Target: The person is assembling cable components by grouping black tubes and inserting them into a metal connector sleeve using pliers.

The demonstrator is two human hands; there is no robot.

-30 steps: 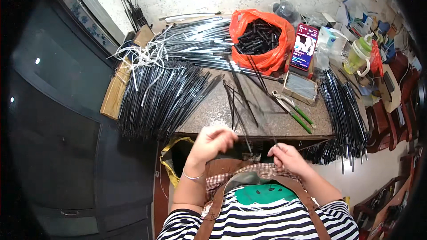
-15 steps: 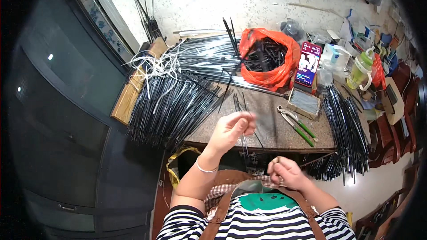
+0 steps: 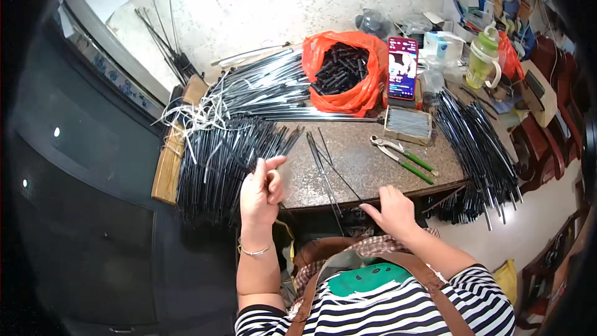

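While the left hand (image 3: 260,193) hangs at the right edge of a thick bundle of black rods (image 3: 214,168), its index finger points outward and the others curl in; a dark line runs close by, but whether those fingers pinch a rod I can't fairly tell from this angle. Over to the right hand (image 3: 394,211), up at the table's (image 3: 376,177) front edge: fingers straight and together, thumb spread away, nothing visibly gripped, and the thumb sits right by the near end of one of the loose black rods (image 3: 321,170). These few lie between the two hands, near ends reaching the front edge, some poking past it. Slim as they are, they look light and springy, fairly stiff along their length, with a sheen that suggests a slick surface. They'd likely roll or slip under a loose touch, so a thumb-and-finger pinch on the overhanging ends looks the handiest hold; a grip near the middle should balance better and limit whip. Beyond, green-handled pliers (image 3: 403,160) lie open-jawed below a box of thin pins (image 3: 407,124).
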